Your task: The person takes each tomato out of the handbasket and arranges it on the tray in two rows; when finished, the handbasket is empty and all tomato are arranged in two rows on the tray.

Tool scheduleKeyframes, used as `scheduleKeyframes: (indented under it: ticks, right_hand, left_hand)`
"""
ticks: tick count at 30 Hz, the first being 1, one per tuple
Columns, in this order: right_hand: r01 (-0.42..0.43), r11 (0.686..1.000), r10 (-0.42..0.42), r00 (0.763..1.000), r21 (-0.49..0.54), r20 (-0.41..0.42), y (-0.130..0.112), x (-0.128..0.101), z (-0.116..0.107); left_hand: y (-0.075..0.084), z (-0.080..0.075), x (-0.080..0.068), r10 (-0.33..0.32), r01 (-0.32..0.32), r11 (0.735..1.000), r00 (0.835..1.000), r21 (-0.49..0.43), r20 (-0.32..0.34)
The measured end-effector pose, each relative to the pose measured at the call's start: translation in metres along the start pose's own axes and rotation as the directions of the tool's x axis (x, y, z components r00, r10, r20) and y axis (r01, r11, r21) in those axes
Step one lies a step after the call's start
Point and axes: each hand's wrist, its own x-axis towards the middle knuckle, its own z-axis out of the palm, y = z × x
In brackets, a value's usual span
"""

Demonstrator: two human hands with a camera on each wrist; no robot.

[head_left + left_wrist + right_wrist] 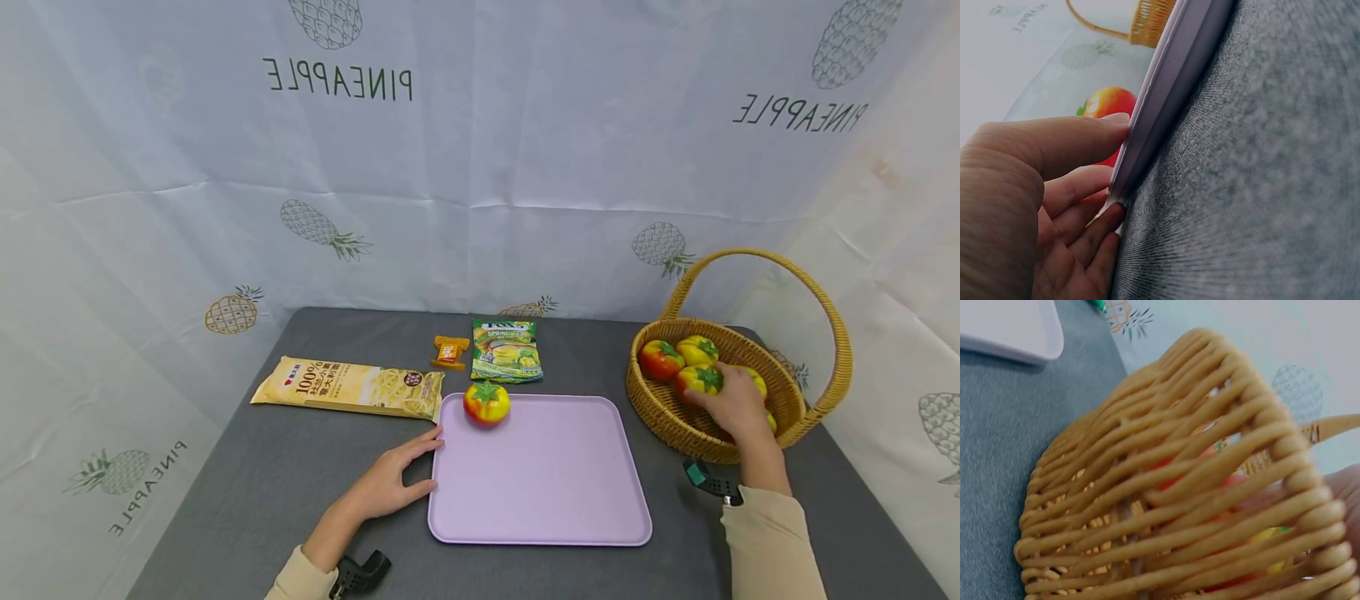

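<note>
Head view: right hand gripping basket tomato.

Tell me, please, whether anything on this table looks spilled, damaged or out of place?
Nothing stands out: one tomato sits upright on the lilac tray, the packets lie flat, and the wicker basket stands level.

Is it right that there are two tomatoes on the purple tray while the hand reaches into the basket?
Not quite. The purple tray holds one tomato, as the head view shows. The right hand does reach into the basket.
</note>
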Motion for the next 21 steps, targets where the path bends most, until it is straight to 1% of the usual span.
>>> scheduleKeyframes:
  ticks: [3,6,11,21]
  right_hand:
    - [0.011,1.000,-0.010,0.999,0.026,-0.042,-0.005,-0.004,0.000]
    - [0.032,0.998,-0.026,0.994,0.058,-0.104,-0.010,-0.010,0.001]
    - [0.092,0.991,-0.070,0.974,0.096,-0.214,-0.018,-0.017,0.007]
    - [0.171,0.968,-0.103,0.937,0.183,-0.335,-0.041,-0.024,0.021]
  left_hand:
    - [0.000,0.000,0.000,-0.002,0.002,1.000,1.000,-0.004,0.001]
    - [-0.001,0.000,0.001,0.000,0.000,1.000,1.000,-0.006,0.002]
    - [-0.002,0.001,0.000,-0.001,0.001,1.000,1.000,-0.001,0.004]
    - [-0.001,0.002,-0.001,-0.005,0.005,1.000,1.000,0.001,0.001]
